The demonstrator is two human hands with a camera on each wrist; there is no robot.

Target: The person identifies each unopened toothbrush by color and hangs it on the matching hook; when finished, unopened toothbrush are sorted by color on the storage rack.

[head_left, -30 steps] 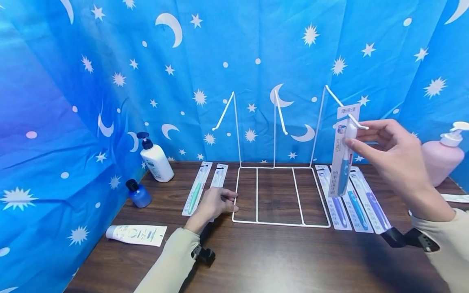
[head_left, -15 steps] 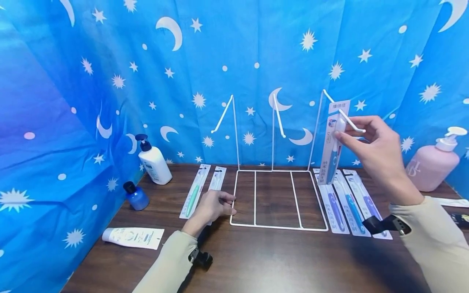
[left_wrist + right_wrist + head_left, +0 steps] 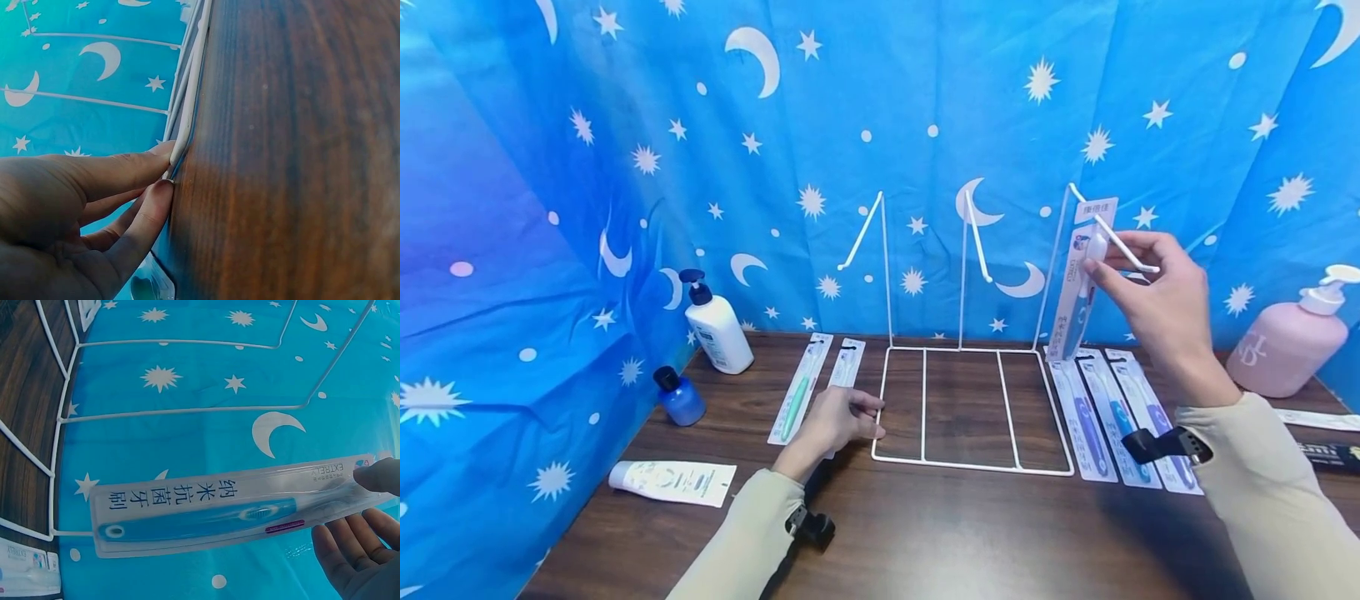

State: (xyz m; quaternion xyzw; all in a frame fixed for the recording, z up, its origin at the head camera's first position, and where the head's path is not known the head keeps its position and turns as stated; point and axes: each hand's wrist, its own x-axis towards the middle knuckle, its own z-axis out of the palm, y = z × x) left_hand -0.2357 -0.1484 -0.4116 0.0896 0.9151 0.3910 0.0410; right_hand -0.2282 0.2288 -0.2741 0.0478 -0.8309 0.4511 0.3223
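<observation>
My right hand [image 3: 1172, 304] pinches a packaged toothbrush [image 3: 1071, 308] with a blue handle near its brush-head end. The card's top is on the right prong [image 3: 1131, 252] of a white wire rack [image 3: 883, 400], and the prong's tip sticks out in front. In the right wrist view, the toothbrush [image 3: 206, 519] shows its blue handle through clear plastic, with thumb and fingers [image 3: 350, 540] on the pack. My left hand [image 3: 835, 421] holds the left side of the rack's base. The left wrist view shows thumb and fingers pinching the base wire [image 3: 185, 128].
Two packaged toothbrushes [image 3: 800, 396] lie left of the rack, one partly behind my left hand; several more [image 3: 1086, 425] lie to its right. A white pump bottle [image 3: 721, 333], blue bottle [image 3: 681, 402] and tube [image 3: 673, 482] stand or lie left. A pink pump bottle [image 3: 1288, 346] stands right.
My right hand has moved the packaged toothbrush inward along the right prong, toward the rack's upright and slightly left. My left hand has stayed on the base, while the head view has shifted a little.
</observation>
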